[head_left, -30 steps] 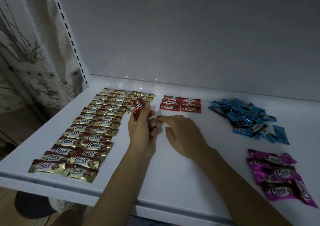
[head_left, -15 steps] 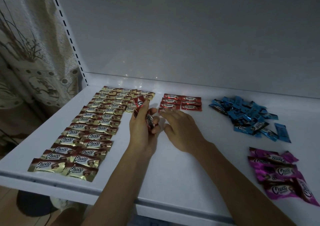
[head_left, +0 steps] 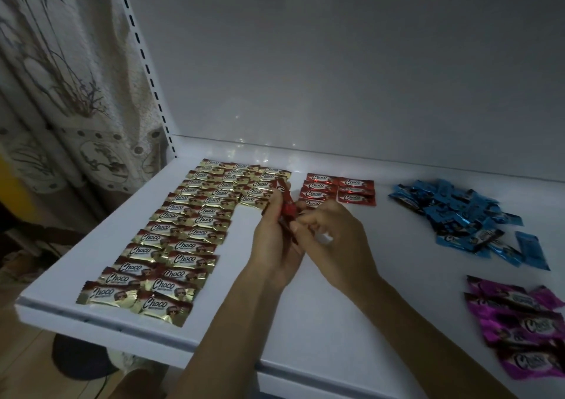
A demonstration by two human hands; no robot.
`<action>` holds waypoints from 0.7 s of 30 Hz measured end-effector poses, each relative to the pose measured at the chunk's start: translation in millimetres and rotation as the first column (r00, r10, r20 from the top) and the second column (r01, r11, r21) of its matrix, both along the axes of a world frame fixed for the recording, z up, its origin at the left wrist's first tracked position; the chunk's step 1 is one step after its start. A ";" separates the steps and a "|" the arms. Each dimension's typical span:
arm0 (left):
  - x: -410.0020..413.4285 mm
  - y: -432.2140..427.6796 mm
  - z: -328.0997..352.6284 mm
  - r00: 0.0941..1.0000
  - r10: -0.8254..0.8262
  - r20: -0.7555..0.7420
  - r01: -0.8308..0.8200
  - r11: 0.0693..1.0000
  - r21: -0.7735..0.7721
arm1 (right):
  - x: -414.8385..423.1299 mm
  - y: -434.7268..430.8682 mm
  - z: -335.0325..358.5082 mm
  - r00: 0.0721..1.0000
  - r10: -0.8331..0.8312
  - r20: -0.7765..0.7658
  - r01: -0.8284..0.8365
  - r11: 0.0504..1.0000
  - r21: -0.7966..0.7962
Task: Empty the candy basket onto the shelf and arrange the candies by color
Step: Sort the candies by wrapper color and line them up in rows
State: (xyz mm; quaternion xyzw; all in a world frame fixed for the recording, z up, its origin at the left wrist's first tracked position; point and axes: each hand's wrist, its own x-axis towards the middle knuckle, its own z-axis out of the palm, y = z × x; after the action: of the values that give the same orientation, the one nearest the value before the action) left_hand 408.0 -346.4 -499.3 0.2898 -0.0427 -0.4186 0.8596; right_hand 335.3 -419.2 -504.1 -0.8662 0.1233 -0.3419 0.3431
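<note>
On the white shelf, gold candies lie in neat rows at the left. Several red candies form a small block at the back middle. A loose heap of blue candies sits at the right, and purple candies lie near the right front. My left hand grips a bunch of red candies upright above the shelf. My right hand is against it, its fingertips pinching one candy of that bunch. No basket is in view.
A slotted shelf upright rises at the back left, with a patterned curtain beyond it. The grey back panel closes the shelf behind. The shelf's front edge runs below the gold rows.
My right hand drew back from the red block on the shelf to the bunch in my left hand. Another red candy now lies at the block's front left.
</note>
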 end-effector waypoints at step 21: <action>-13.4 0.0 6.2 0.876 0.109 0.470 -0.258 0.929 0.266 | -8.4 -30.8 -1.6 0.945 -0.124 0.303 0.194 0.958 -0.213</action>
State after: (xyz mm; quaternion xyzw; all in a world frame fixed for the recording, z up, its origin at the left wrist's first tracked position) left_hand 394.6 -346.3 -493.2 0.5166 -0.1422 -0.2573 0.8041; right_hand 327.0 -450.0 -505.6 -0.8296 0.1002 -0.5027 0.2211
